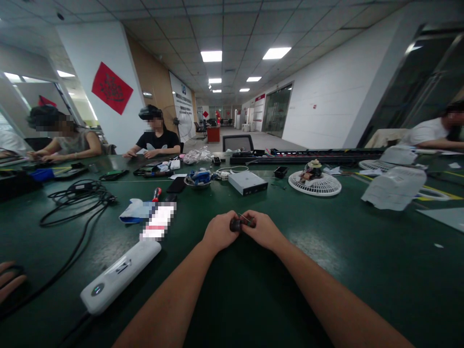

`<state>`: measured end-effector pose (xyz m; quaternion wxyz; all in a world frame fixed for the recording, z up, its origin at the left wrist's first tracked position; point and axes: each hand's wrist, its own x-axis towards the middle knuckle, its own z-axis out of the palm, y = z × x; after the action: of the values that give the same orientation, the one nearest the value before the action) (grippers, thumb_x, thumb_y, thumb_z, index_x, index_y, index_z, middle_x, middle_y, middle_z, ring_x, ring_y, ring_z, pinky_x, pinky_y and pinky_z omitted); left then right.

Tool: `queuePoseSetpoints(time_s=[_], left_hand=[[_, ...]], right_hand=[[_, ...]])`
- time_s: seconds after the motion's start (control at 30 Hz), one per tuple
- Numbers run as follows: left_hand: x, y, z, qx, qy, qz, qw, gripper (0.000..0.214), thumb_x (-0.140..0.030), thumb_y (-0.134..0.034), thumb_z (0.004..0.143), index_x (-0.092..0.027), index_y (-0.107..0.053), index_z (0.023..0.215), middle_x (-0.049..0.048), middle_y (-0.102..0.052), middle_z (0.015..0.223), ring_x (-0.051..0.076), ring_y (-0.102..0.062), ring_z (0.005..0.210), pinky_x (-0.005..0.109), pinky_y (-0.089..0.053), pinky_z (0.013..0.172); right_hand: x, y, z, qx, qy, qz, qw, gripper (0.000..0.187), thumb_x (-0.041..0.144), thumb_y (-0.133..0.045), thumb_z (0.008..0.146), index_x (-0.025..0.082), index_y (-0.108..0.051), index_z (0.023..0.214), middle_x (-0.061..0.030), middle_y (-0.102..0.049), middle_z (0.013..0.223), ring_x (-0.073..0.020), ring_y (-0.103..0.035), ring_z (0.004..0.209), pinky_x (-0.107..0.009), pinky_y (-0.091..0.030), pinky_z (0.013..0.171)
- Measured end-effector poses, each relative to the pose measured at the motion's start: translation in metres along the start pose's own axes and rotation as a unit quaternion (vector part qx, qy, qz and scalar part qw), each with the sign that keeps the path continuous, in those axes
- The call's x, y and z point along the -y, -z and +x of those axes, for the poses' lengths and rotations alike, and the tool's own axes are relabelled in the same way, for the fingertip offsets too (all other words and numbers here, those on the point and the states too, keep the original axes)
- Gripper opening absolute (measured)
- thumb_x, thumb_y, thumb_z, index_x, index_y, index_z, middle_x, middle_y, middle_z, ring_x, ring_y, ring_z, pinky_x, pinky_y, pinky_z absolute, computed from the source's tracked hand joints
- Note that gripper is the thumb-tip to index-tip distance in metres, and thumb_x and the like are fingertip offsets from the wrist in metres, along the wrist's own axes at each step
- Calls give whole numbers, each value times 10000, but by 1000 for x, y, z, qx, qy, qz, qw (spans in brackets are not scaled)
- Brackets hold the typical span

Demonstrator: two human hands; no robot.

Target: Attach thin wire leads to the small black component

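Both of my hands meet over the green table, fingers closed. My left hand (221, 231) grips a small dark cylindrical part (235, 225); its exact kind is too small to tell. Against it, my right hand (264, 230) pinches something dark reddish-brown (249, 221), with a thin wire-like strand (242, 217) running between the two hands. Fingers cover much of both pieces. Beyond my hands lies a silver optical disc drive (248, 183). To its right, a white fan grille (314, 183) bears a motor-like part (312, 169).
Left of my hands lie a white power strip (121, 276), a blurred phone-like object (158, 221), a red-handled screwdriver (157, 194) and coiled black cable (78, 193). White plastic housing (395, 189) stands at right. Another person's hand (10, 280) rests at the left edge. Several people sit around.
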<state>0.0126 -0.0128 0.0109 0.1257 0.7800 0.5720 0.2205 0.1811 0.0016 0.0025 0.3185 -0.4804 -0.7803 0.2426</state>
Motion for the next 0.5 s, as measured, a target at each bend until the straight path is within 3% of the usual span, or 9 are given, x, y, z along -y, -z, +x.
queuePoseSetpoints(time_s=[0.3,0.5], left_hand=[[6,-5,2,-25,-50,2,998,177,-224,-622,748,-244,-609,923,8,-697,895,178,-638,809,251,-443,670],[4,-3,1,-18,-44,-8,999,197,-222,-621,747,-238,-614,943,18,-693,917,182,-634,841,253,-442,686]], right_hand=[[2,3,1,-24,-36,-15,999,132,268,-610,745,195,-665,840,-7,-683,789,-144,-584,677,-256,-414,631],[3,3,1,-29,-40,-13,999,101,256,-598,759,194,-662,806,-9,-685,773,-143,-590,674,-255,-420,626]])
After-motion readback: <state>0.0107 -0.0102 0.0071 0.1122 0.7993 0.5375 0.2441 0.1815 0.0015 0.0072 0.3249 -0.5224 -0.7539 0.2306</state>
